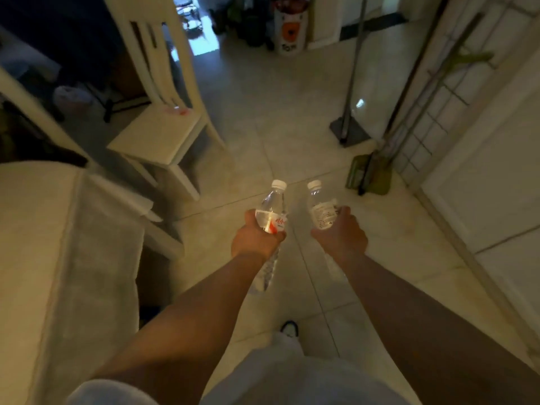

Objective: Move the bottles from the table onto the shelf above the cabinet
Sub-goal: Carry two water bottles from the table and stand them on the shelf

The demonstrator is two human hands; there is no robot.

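While over floor | left grip (257, 239) holds red-label bottle (270, 217) | right grip (340, 233) holds white-label bottle (320, 211)

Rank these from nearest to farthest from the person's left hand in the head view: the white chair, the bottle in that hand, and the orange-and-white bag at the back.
1. The bottle, gripped by the left hand.
2. The white chair, ahead and to the left.
3. The orange-and-white bag, far back across the tiled floor.

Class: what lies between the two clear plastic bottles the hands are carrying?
Nothing: in the head view only bare tiled floor shows between the left bottle and right bottle.
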